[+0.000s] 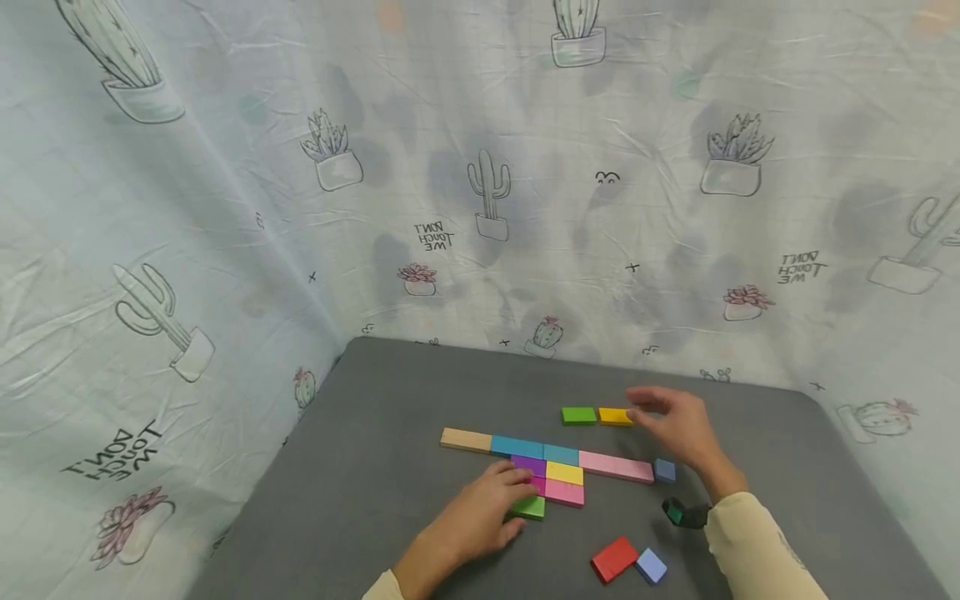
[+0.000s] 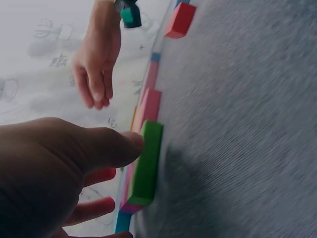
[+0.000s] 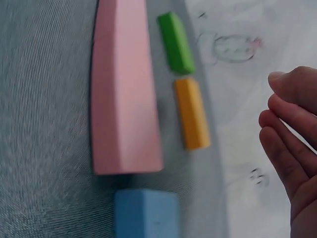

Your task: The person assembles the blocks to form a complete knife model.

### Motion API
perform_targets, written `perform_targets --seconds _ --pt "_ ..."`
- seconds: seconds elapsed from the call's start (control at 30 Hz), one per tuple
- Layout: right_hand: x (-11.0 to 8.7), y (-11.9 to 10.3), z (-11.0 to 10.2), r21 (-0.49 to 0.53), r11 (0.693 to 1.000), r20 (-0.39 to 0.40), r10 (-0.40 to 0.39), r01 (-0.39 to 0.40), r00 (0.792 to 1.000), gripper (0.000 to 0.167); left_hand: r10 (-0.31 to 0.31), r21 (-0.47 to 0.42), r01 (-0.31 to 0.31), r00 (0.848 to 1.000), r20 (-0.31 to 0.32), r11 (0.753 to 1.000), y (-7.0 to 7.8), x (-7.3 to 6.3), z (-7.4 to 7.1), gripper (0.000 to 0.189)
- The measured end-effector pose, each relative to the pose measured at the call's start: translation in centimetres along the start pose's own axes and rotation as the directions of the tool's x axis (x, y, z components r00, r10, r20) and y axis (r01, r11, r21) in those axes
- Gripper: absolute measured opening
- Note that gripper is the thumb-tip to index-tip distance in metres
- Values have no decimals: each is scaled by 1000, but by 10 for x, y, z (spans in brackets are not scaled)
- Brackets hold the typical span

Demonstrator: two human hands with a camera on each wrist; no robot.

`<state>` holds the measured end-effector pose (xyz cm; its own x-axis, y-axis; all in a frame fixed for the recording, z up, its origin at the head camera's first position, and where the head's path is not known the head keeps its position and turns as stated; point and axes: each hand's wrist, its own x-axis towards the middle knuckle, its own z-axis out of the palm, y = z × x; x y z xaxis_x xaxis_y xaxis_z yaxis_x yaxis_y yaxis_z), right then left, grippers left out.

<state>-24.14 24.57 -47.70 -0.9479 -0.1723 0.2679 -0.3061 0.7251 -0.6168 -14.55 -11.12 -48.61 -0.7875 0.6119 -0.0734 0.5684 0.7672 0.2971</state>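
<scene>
My left hand [image 1: 480, 510] rests at the left edge of a group of flat coloured blocks. Its fingers reach over the purple block [image 1: 528, 467] and the magenta block [image 1: 537, 484], while the thumb lies by the near green block [image 2: 147, 163]. Beside these are a yellow block [image 1: 564, 473] and a pink block [image 1: 564, 492]. My right hand [image 1: 673, 423] hovers with loosely bent fingers near the right end of an orange-yellow block [image 1: 615, 417]. In the right wrist view that hand holds nothing and is apart from the orange-yellow block.
Behind the group runs a row: a tan block [image 1: 466, 439], two blue blocks [image 1: 517, 447], a long pink strip [image 1: 617, 467] and a small blue block [image 1: 664, 471]. Farther back lies another green block [image 1: 578, 416]. A red block [image 1: 614, 559] touches a light-blue block [image 1: 651, 566] nearer me.
</scene>
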Motion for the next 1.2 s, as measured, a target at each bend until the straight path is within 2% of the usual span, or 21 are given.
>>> perform_targets --seconds 0.13,0.23,0.4,0.6,0.87,1.03,1.2 --pt "6 15 7 50 996 49 65 -67 997 35 49 47 -48 999 -9 998 3 1 5 46" --pt "9 25 12 76 992 75 93 -99 993 36 58 64 -57 998 -17 996 5 1 7 45" --pt "11 37 17 125 983 129 115 -131 985 40 33 81 -32 999 -20 996 9 1 10 40" --pt "13 43 21 154 976 177 129 -157 976 40 -3 85 6 999 -39 996 11 1 12 35" --pt "16 45 24 142 976 189 139 -167 972 41 8 88 0 996 -84 996 11 2 13 34" --pt "16 50 25 114 978 198 148 -173 969 38 -8 79 14 997 -70 997 12 2 13 34" --pt "9 51 21 95 983 148 144 -159 978 34 -21 77 25 998 -58 997 12 3 13 34"
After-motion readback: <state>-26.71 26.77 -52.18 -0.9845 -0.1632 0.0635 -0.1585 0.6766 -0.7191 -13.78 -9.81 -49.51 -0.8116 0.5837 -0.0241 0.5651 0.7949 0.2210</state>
